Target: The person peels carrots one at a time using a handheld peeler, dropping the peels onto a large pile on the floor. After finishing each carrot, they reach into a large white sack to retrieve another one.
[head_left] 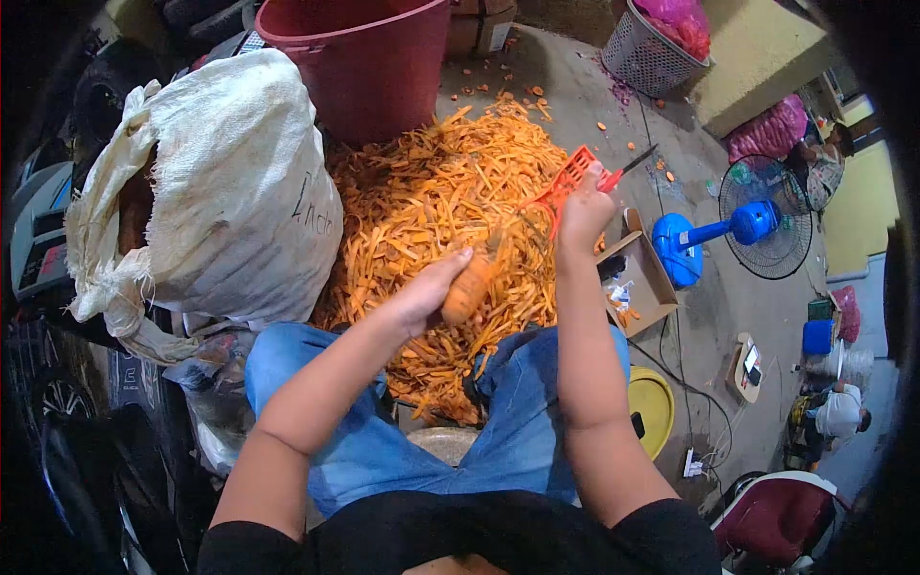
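My left hand [429,292] is wrapped round an orange carrot [466,293], above a large heap of orange peelings [422,206]. The carrot's far end is blurred. To the right, my right hand [586,213] is closed on a red peeler [567,182] with a slotted, frame-like part. A dark blade [640,158] points out to the right from that same fist. The two hands are apart, and the peeler is beyond the carrot, not clearly touching it.
A white woven sack [240,192] stands left of the heap, a red tub [359,72] behind it. At the right are a cardboard box [644,287], a blue fan [757,220], a yellow lid [652,412] and cables. Two people [839,414] [826,168] are farther right.
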